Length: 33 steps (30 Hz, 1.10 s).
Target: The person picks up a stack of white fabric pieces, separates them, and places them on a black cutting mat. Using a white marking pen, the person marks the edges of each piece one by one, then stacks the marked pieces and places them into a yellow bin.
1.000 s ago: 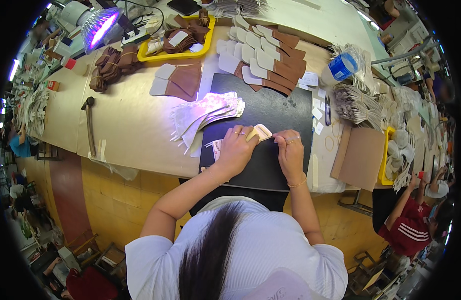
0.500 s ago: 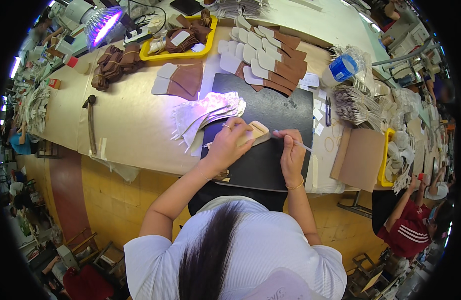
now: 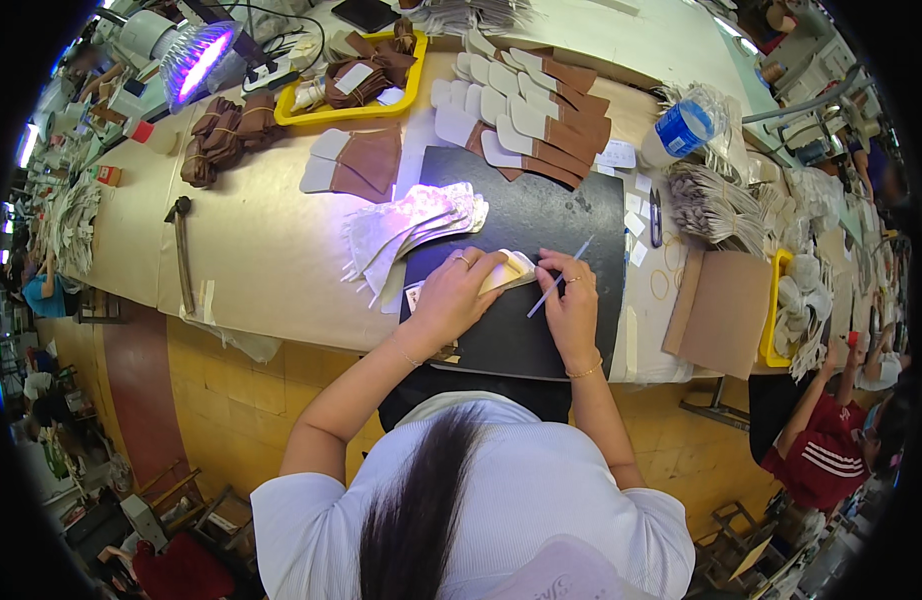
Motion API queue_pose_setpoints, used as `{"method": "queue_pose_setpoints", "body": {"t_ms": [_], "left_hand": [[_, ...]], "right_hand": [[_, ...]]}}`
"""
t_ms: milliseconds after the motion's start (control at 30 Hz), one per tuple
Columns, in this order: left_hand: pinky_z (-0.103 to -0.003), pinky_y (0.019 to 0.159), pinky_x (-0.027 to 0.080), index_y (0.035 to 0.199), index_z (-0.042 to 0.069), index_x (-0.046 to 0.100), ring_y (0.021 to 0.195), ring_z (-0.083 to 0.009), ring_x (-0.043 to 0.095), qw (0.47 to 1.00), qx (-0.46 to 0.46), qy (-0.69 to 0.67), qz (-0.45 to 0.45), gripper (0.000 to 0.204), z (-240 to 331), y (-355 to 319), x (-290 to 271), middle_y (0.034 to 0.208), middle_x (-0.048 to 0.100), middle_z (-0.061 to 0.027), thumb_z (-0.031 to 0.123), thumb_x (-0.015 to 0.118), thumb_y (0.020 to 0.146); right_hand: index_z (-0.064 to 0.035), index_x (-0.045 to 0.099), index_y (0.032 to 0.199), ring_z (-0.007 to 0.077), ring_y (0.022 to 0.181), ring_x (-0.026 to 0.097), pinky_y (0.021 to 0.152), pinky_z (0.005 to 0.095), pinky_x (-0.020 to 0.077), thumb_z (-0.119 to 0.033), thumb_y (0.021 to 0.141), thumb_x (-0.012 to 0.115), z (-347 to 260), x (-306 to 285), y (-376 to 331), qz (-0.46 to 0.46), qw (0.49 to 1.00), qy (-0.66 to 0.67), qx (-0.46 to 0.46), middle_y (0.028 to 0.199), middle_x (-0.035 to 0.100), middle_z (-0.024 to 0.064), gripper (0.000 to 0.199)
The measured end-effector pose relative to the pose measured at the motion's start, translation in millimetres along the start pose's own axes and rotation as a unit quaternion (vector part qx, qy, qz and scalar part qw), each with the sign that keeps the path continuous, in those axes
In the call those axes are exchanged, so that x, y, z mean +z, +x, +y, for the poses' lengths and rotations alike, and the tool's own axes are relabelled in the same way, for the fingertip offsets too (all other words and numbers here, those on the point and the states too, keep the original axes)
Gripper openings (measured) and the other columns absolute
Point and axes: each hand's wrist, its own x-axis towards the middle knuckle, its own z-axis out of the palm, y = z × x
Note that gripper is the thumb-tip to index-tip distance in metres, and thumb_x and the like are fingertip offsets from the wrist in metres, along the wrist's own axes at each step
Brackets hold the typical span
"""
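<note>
My left hand (image 3: 457, 290) is closed on a small pale cream piece (image 3: 518, 264) with a rounded end, pressing it against the black mat (image 3: 521, 345). Between the fingers of my right hand (image 3: 573, 310) is a thin translucent stick (image 3: 583, 248), slanting up to the right. The right fingertips are at the piece's right end; whether they grip it I cannot tell. Left of the mat, overlapping its edge, a fanned stack of whitish pieces (image 3: 406, 235) lies under purple light. Beyond the mat are overlapping rows of brown pieces with pale grey ends (image 3: 546, 130).
A lit lamp (image 3: 201, 62) stands at the far left near a yellow tray (image 3: 413, 85) of brown bundles. A hammer (image 3: 183, 250) lies on the left of the table. At right are a bottle with a blue label (image 3: 681, 130), dark scissors or snips (image 3: 656, 215) and a brown board (image 3: 721, 310).
My right hand has moved in toward the piece, and the stick has turned from pointing at it to slanting up and away. My left hand still holds the piece.
</note>
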Motion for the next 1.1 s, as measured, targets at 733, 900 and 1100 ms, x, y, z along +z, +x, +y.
{"method": "queue_pose_setpoints", "body": {"t_ms": [733,900,1100], "left_hand": [[-0.047,0.086,0.05,0.135,0.013,0.056,0.098,-0.0373,0.062,0.999,0.021,-0.042,-0.019,0.057,9.6,-16.8,-15.5,0.107,0.06,-0.0143,0.005,0.071,0.081],[-0.044,0.086,0.052,0.132,0.011,0.058,0.098,-0.0362,0.064,0.999,-0.018,-0.014,0.024,0.052,16.8,-21.1,-91.4,0.11,0.062,-0.0145,0.002,0.07,0.083],[-0.038,0.093,0.051,0.131,0.007,0.061,0.109,-0.0312,0.065,0.994,-0.054,-0.017,0.098,0.047,-29.5,9.5,-114.8,0.116,0.067,-0.0143,0.005,0.075,0.086]], "right_hand": [[-0.0003,0.057,0.113,0.0185,0.084,0.067,0.078,0.0306,0.0516,-0.015,0.106,0.053,-19.5,1.6,-7.8,-0.089,0.979,0.143,0.117,0.092,0.071,0.0119,0.017],[-0.0004,0.057,0.113,0.0193,0.092,0.07,0.084,0.0306,0.0522,-0.013,0.106,0.051,-19.8,2.7,-6.1,-0.091,0.976,0.167,0.103,0.1,0.075,0.0145,0.016],[0.0005,0.061,0.111,0.0261,0.093,0.072,0.083,0.0339,0.0537,-0.012,0.103,0.057,-20.3,3.4,-2.5,-0.091,0.972,0.183,0.117,0.1,0.073,0.0164,0.015]]}}
